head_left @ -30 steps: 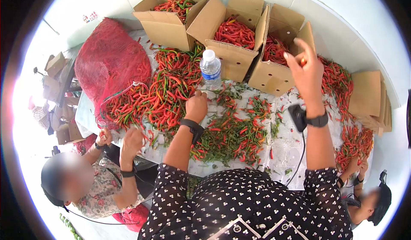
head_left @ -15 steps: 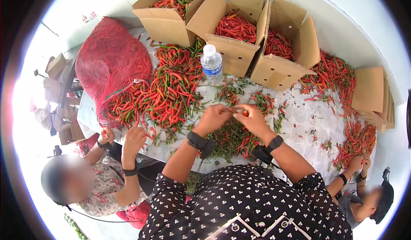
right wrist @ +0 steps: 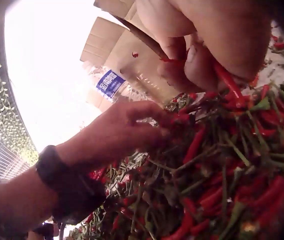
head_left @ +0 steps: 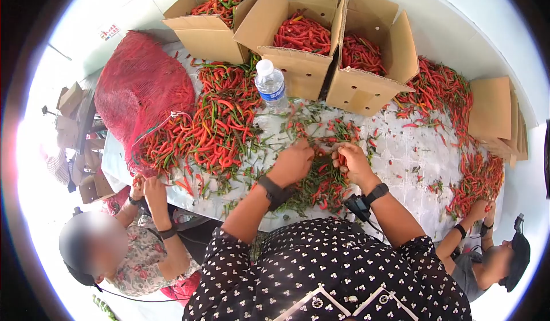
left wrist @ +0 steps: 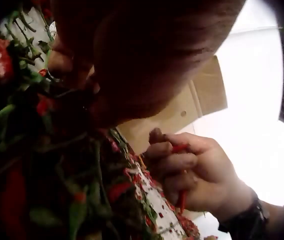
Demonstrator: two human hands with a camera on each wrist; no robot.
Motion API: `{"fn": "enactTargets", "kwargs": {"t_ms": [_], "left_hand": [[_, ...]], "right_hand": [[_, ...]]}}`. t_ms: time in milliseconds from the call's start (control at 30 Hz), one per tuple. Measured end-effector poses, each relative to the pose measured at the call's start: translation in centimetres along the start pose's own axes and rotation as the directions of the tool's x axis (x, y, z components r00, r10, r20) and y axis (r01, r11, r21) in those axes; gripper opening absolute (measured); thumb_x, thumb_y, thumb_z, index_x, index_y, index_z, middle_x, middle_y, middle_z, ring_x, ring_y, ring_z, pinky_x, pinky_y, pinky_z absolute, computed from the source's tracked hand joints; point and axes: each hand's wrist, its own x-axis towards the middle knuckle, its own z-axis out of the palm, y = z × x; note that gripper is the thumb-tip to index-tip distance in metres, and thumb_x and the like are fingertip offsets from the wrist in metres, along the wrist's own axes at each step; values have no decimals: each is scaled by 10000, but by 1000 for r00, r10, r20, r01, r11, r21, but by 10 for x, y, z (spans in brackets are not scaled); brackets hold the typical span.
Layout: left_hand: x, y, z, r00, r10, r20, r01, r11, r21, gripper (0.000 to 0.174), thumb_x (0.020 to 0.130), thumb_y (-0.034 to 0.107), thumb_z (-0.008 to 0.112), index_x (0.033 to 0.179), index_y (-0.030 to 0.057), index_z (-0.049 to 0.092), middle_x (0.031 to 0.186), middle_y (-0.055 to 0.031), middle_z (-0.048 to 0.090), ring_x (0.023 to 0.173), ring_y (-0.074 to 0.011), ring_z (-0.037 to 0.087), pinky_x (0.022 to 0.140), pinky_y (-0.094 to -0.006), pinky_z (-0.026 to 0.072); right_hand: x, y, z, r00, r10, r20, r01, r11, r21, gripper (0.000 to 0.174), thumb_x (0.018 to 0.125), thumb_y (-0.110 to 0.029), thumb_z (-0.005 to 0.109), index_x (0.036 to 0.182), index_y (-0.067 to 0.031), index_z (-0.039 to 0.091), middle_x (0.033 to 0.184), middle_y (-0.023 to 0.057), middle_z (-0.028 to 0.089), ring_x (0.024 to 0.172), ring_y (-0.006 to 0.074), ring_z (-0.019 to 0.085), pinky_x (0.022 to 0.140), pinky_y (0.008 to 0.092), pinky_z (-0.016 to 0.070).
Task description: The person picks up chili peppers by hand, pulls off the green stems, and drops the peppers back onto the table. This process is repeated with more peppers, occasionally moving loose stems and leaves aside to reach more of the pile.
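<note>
My right hand (head_left: 356,165) is above the middle of the table, its fingers curled round red chili peppers (right wrist: 228,82). In the left wrist view, red chilies poke out between the fingers of this hand (left wrist: 197,172). Just beside it, my left hand (head_left: 293,165) reaches into a loose pile of chilies and green stems (head_left: 321,184). In the right wrist view, the left hand's fingertips (right wrist: 164,125) are right at a red chili in the pile; I cannot tell whether they pinch it. The two hands are a short way apart.
Cardboard boxes holding chilies (head_left: 298,69) line the back, with a water bottle (head_left: 270,86) before them. A big chili heap (head_left: 223,126) and red mesh sack (head_left: 143,80) lie left. More chilies (head_left: 444,97) and folded cardboard (head_left: 492,109) are right. A person works at each side.
My right hand came down from the right box to meet my left hand over the pile. Now the hands have parted slightly, the left reaching into the pile.
</note>
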Motion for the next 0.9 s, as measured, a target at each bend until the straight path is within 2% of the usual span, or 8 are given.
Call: {"fn": "enactTargets", "kwargs": {"t_ms": [133,267,367,433,467,533,833,900], "left_hand": [[-24,-3,-20,998,-58,13,57,997,46,107,700,85,593,794,32,590,807,-145,568,744,-342,574,654,-412,472],[-16,-15,-36,944,-231,-234,230,973,-32,83,695,101,598,715,20,604,720,-181,583,665,-346,580,592,-405,470],[-6,-21,-34,922,-355,-158,332,931,-150,95,720,87,597,766,5,603,735,-159,614,621,-285,597,552,-368,473],[2,-17,-26,901,-428,-67,338,791,-510,152,779,73,595,898,-20,581,768,-74,628,591,-126,575,544,-262,459],[3,-13,-20,903,-425,-63,337,791,-511,152,779,73,595,898,-20,581,768,-74,628,591,-126,575,544,-262,459],[6,16,-25,856,-472,210,450,481,-753,174,820,77,568,958,-28,554,753,-34,613,604,-80,556,539,-216,453],[-4,43,-18,825,-394,405,547,379,-746,163,806,74,575,928,-34,571,694,-38,599,563,-82,556,492,-213,430],[-4,37,-13,838,-387,384,542,510,-668,164,807,82,578,928,-29,585,693,-28,597,568,-68,539,500,-213,425]], "right_hand": [[-6,7,-1,998,62,-6,-62,998,4,142,885,-154,472,892,-31,543,710,59,553,582,130,554,391,216,295],[-3,9,-1,997,65,49,-64,998,-29,146,889,-165,481,872,-36,546,722,62,543,564,122,517,376,201,311],[-4,3,5,993,76,93,-72,996,-52,172,897,-188,488,823,-42,542,715,59,538,564,110,503,387,194,307],[-6,1,9,993,22,114,-20,1000,-19,170,899,-182,502,873,-31,577,712,32,546,549,99,484,423,207,295],[-7,1,11,994,21,109,-20,1000,-17,170,899,-182,502,873,-31,577,712,32,546,549,99,484,423,207,295],[-14,-11,22,995,-48,85,50,998,-23,200,876,-176,545,990,-20,598,669,-1,526,552,82,472,440,200,294],[-25,-8,31,953,-261,152,300,874,-383,215,834,-163,601,953,12,642,705,5,583,587,51,481,524,226,397],[-25,-4,27,950,-263,166,310,836,-453,223,834,-164,601,952,22,636,701,7,584,587,57,482,528,233,402]]}}
